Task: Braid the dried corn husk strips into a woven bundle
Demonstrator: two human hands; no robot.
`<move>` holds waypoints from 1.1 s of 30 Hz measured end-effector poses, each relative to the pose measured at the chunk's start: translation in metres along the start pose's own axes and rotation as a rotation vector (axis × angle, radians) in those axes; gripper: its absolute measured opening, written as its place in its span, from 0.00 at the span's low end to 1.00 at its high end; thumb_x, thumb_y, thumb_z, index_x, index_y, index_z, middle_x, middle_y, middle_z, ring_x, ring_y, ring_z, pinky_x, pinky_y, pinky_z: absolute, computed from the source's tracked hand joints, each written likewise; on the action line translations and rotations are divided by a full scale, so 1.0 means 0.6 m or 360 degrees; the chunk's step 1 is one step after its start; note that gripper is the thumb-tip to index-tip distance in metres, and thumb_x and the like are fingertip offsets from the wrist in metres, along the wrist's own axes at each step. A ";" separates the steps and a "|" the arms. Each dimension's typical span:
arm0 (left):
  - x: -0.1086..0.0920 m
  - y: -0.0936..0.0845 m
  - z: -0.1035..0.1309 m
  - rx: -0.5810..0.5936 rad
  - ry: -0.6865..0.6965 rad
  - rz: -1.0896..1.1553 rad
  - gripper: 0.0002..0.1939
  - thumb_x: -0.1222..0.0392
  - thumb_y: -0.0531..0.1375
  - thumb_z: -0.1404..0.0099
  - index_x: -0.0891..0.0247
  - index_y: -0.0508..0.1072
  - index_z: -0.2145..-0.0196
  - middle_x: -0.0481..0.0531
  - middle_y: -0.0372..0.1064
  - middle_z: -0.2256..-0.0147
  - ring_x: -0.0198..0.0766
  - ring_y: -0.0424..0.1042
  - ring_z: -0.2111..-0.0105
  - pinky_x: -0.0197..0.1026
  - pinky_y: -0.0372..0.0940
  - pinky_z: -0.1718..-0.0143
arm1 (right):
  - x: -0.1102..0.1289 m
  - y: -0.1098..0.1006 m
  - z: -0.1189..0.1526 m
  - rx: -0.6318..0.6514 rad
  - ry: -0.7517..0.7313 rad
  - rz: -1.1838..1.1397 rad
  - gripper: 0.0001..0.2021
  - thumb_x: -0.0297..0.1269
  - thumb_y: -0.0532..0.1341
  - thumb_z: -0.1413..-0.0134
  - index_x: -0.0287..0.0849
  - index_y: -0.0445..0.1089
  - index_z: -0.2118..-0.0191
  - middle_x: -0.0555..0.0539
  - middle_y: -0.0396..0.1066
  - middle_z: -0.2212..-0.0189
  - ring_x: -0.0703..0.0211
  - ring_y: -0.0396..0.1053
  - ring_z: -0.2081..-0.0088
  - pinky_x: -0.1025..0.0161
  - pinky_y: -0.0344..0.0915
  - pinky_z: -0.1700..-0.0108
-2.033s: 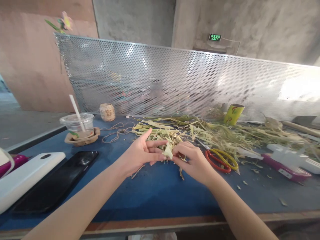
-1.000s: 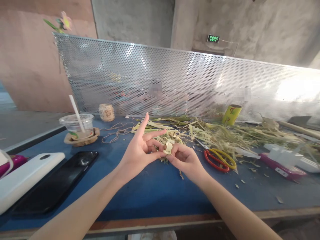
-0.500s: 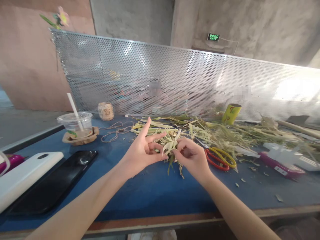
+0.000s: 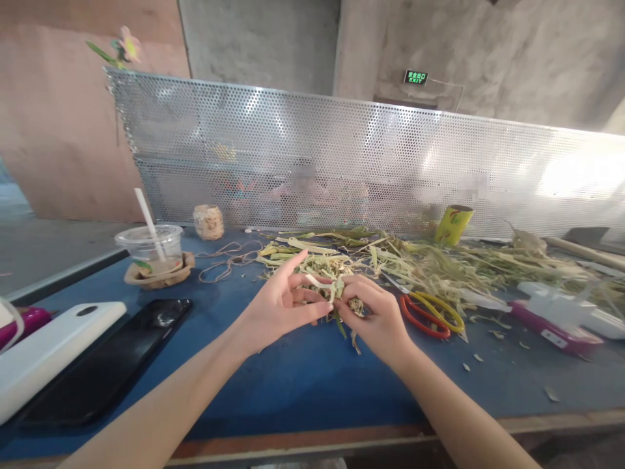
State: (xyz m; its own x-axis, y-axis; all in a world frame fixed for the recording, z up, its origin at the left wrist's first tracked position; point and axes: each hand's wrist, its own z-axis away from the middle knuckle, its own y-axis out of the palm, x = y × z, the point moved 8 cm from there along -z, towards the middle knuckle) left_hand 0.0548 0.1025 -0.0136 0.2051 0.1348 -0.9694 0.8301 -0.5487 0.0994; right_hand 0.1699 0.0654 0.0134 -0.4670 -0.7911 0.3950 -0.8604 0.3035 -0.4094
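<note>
Between my two hands is a pale green plant strip (image 4: 319,283), bent into a small curl over the blue table. My left hand (image 4: 283,303) pinches its left side, with the index finger raised. On the other side my right hand (image 4: 374,312) grips the strip with curled fingers. Dark green leaf ends and dry shreds hang below the fingers. Behind the hands lies a pile of dried plant strips (image 4: 415,264). Scissors with red and yellow handles (image 4: 432,314) rest just right of my right hand.
A lidded plastic cup (image 4: 153,247) with a straw, a black phone (image 4: 112,358) and a white power bank (image 4: 58,352) lie left. String (image 4: 229,257) is near a small jar (image 4: 208,222). Right are a yellow-green tube (image 4: 454,225) and a magenta power strip (image 4: 551,326).
The pale strip is now bent into a curl pointing left between the fingers. My left index finger has lowered slightly, and my right fingers have closed more over the strip.
</note>
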 end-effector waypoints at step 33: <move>0.000 -0.018 -0.013 0.0007 -0.0033 -0.0243 0.43 0.66 0.61 0.44 0.57 0.40 0.38 0.58 0.71 0.57 0.33 0.69 0.73 0.38 0.65 0.72 | 0.005 0.016 0.004 0.0379 -0.0130 -0.0022 0.07 0.26 0.56 0.50 0.42 0.61 0.75 0.46 0.63 0.67 0.62 0.65 0.64 0.64 0.63 0.60</move>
State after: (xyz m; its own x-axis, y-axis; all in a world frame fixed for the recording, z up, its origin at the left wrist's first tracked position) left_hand 0.0500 0.1147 -0.0127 0.0661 0.1999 -0.9776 0.8486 -0.5267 -0.0503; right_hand 0.1606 0.0649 0.0088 -0.4291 -0.8376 0.3380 -0.7896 0.1661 -0.5906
